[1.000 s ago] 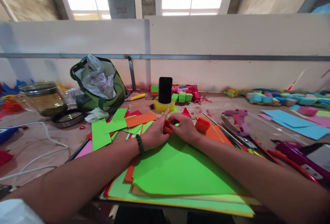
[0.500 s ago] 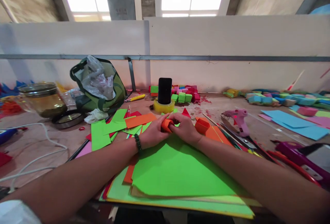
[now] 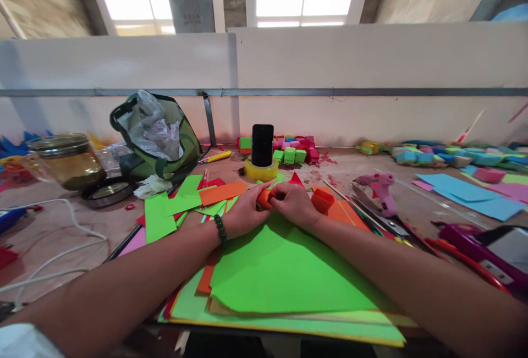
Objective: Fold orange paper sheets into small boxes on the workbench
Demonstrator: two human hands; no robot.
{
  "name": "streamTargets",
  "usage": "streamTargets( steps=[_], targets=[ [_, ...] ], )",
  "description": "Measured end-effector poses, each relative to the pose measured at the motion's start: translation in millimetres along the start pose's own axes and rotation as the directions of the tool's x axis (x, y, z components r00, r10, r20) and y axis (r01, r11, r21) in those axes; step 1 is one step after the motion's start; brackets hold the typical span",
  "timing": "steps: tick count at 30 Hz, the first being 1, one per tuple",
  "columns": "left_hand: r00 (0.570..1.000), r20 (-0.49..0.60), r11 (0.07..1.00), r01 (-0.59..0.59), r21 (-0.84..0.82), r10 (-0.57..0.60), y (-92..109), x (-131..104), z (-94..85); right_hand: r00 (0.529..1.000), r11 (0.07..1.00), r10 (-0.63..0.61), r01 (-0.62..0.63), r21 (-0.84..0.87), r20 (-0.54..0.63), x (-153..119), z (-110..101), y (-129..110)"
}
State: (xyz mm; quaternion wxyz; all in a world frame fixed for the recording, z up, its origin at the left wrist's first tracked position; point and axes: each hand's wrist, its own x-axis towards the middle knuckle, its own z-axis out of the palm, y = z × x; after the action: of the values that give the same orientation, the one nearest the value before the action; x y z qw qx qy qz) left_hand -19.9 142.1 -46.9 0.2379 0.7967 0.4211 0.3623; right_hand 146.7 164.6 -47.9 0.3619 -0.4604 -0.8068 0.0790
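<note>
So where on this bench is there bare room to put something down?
Bare tabletop lies left, around the white cable and below the glass jar; another patch sits between the pink glue gun and the cube pile. Around both hands, paper sheets crowd everything.

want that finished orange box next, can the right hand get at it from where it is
Probably yes. The finished orange box sits just beside the right hand, with nothing between them. But that hand shares a hold on the folded orange paper with the left hand, so it must let go first.
</note>
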Motion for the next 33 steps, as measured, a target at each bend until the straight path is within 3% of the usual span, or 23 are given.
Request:
streamTargets(
  steps=[10, 17, 22, 26, 33],
  targets=[
    [0.994, 0.083, 0.996, -0.070, -0.054, 0.075, 9.1, -1.8, -0.4, 0.996, 0.995, -0.085, 0.086, 0.055, -0.016, -1.3, -2.9, -4.5],
    [0.993, 0.031, 0.989, -0.117, 0.086, 0.115, 5.1, -3.1, 3.5, 0.999, 0.984, 0.001, 0.006, 0.180, -0.036, -2.2, 1.6, -6.8],
    [0.996, 0.003, 0.988, -0.092, 0.123, 0.092, 6.0, -2.5, 3.4, 0.994, 0.981, -0.067, 0.080, 0.175, -0.084, -3.1, -0.6, -8.5],
    [0.996, 0.029, 0.987, -0.090, 0.131, 0.087, 5.6, -3.2, 2.8, 0.989, 0.988, -0.133, 0.137, 0.067, -0.057, -3.9, -3.4, -9.1],
    [0.998, 0.016, 0.984, -0.064, 0.169, 0.062, 5.1, -2.9, 0.8, 0.999, 0.998, -0.045, 0.046, 0.052, -0.018, -3.6, -2.4, -9.4]
  ],
)
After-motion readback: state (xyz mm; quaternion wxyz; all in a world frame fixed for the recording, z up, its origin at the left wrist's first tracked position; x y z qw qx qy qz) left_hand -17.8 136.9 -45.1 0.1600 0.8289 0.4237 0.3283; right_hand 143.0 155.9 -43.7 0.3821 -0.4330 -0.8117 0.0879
